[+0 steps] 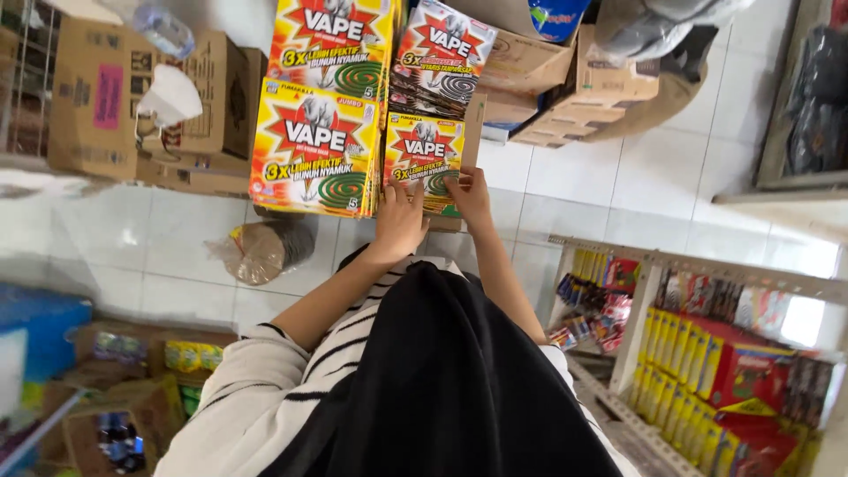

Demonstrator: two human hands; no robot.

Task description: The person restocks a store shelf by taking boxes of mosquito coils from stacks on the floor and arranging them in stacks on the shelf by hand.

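Both my hands reach forward to a small red-and-yellow coil box (422, 157) standing in a stack of similar boxes. My left hand (397, 221) presses on its lower left edge, fingers closed against it. At the box's lower right corner my right hand (470, 196) grips it. A bigger yellow box (316, 146) of the same kind stands right beside it on the left, and more such boxes (442, 53) are stacked behind. My striped sleeves and a black cloth fill the lower middle of the view.
Brown cartons (132, 97) stand at left, more cartons (565, 79) at right. A plastic-wrapped brown roll (265, 249) lies on the white tiled floor (654, 177). A shelf rack (724, 353) of coloured packets is at lower right, open cartons (124, 389) at lower left.
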